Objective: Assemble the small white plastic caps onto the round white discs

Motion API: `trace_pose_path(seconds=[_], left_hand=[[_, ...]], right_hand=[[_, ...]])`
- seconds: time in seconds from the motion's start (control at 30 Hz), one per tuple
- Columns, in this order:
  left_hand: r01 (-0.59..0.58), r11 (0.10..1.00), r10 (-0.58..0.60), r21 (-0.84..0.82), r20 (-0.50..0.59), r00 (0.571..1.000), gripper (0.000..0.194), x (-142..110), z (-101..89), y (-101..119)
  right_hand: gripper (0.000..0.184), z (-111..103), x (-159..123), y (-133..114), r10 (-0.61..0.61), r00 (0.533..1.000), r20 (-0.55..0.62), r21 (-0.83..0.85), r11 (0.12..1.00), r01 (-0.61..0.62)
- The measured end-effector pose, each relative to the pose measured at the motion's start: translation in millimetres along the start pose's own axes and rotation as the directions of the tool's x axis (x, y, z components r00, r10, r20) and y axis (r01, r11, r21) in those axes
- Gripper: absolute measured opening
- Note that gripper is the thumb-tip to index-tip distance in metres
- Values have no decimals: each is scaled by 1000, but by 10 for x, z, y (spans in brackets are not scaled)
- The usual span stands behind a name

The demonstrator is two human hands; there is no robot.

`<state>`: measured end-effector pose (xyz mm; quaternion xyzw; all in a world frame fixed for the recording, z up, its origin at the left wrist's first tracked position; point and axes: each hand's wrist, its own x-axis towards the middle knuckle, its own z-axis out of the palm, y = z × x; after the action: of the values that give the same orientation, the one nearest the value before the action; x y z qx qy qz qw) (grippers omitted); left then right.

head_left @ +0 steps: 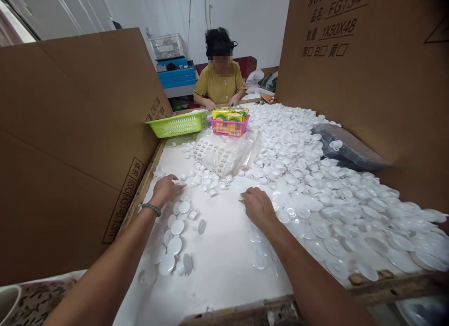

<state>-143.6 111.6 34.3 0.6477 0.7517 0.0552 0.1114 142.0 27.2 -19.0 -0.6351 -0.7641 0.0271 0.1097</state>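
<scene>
On the left of the white tabletop (217, 251), my left hand (167, 190) reaches in with a beaded bracelet at the wrist. Its thumb and fingers are apart, close to small white plastic pieces (209, 181). Round white plastic lids (174, 245) lie scattered below that hand, some on edge. My right hand (257, 204) is over the table at the left border of a broad spread of white plastic lids (294, 167). Its fingers are loosely bent and point left, and I see nothing held in them. More lids lie under and beside my right forearm.
A clear plastic bag (224, 150) lies mid-table. Behind it are a pink basket (229, 127) with yellow packets and a green basket (178, 125). Cardboard walls stand left (70, 143) and right (386, 92). Another person (220, 85) sits at the far edge.
</scene>
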Motion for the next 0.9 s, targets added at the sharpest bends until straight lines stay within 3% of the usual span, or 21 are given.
trace_pose_path(seconds=[0.17,0.33,0.47,0.57,0.63,0.77,0.9], left_hand=[[-129,990,132,-55,55,990,42,-68,177,365],[-205,977,209,-67,72,975,33,-296,334,716],[-243,957,258,-156,90,962,24,-510,407,871],[-238,945,257,-224,58,965,25,-705,427,912],[-251,940,251,-232,-32,967,28,-869,440,903],[-381,910,345,-163,-211,915,33,-1225,520,798],[-410,909,391,-82,-180,903,33,-1402,609,610]], right_hand=[[26,25,-2,-25,-5,1000,28,99,995,2],[13,-7,-26,-58,-74,997,32,218,974,65],[6,-59,-51,-83,-100,991,91,264,962,73],[7,-80,-64,-91,-78,989,124,277,960,41],[9,-93,-69,-79,-49,992,118,281,959,14],[21,-151,-86,-19,6,994,106,299,953,-38],[24,-227,-136,20,-54,982,179,341,940,-10]])
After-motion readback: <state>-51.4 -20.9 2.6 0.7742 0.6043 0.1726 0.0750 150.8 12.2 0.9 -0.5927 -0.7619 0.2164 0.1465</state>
